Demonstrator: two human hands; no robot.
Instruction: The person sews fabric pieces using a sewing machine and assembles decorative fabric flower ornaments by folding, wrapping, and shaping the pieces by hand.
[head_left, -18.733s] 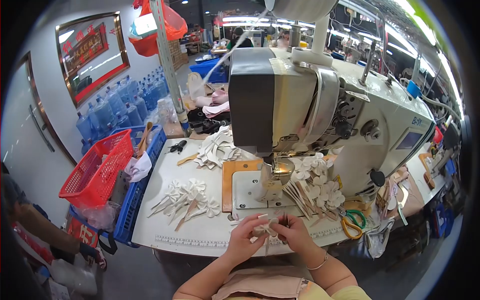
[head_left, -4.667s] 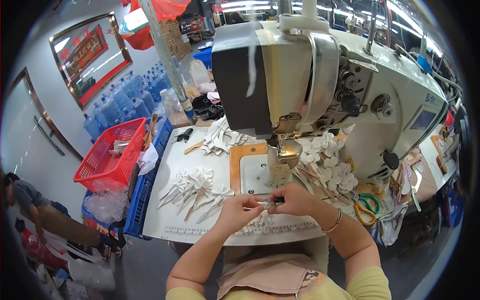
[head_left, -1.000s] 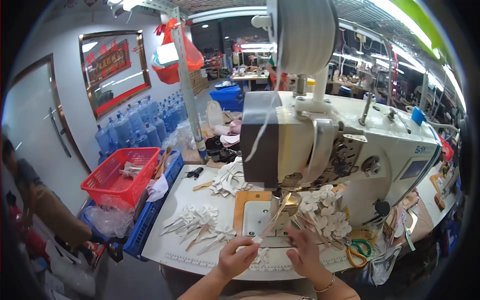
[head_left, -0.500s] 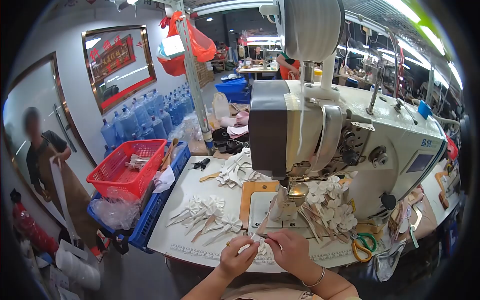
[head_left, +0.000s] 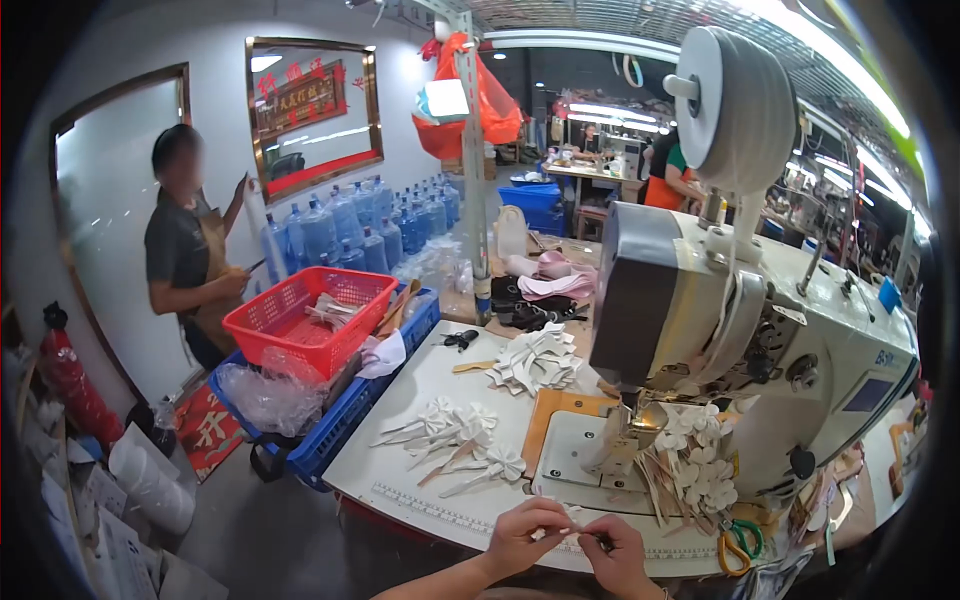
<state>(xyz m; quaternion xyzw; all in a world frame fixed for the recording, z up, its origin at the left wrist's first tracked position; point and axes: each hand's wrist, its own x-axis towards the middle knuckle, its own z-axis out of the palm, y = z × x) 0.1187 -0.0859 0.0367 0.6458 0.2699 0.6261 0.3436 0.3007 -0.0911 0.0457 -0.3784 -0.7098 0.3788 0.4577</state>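
As L hand [head_left: 525,537] holds white pc [head_left: 571,529], co-worker's [head_left: 190,260] strip's [head_left: 260,213] now higher.

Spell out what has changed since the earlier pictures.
The right hand, open and apart a second ago, is back beside the left hand, at a small pale piece. The co-worker, bent low earlier, stands upright near the framed panel. The left flower pile and scissors stayed put.

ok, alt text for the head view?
A bare left hand and bare right hand pinch a small pale piece over the front of a white worktable, facing a grey-and-white sewing machine. White flower-shaped pieces lie beside it; a red plastic basket and a person in a brown apron are at left.
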